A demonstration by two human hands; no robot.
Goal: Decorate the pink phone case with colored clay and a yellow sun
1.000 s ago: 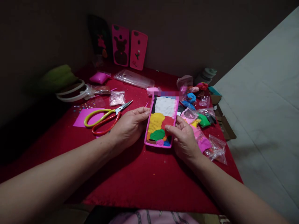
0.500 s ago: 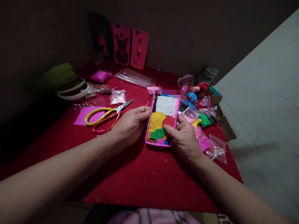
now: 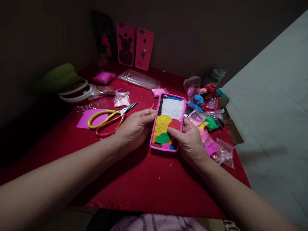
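Between my two hands is a phone case with a pink rim, its face covered in clay-like patches of white, yellow, red, green, black and blue. My left hand grips its left edge, thumb along the rim, with the other fingers partly hidden behind. My right hand holds the right side, its thumb lying on the face where red meets green and its fingers behind the case. Scissors with one yellow and one red handle lie open on the table, left of the case and beside my left hand.
On the red-covered table, bags of coloured clay crowd the right side. Clear phone cases lie toward the back. Decorated pink cases lean on the wall. A pink sheet lies under the scissors, near white rings.
The view has shifted very slightly. Both hands keep the same hold on the phone case, and its top edge now shows more clearly.
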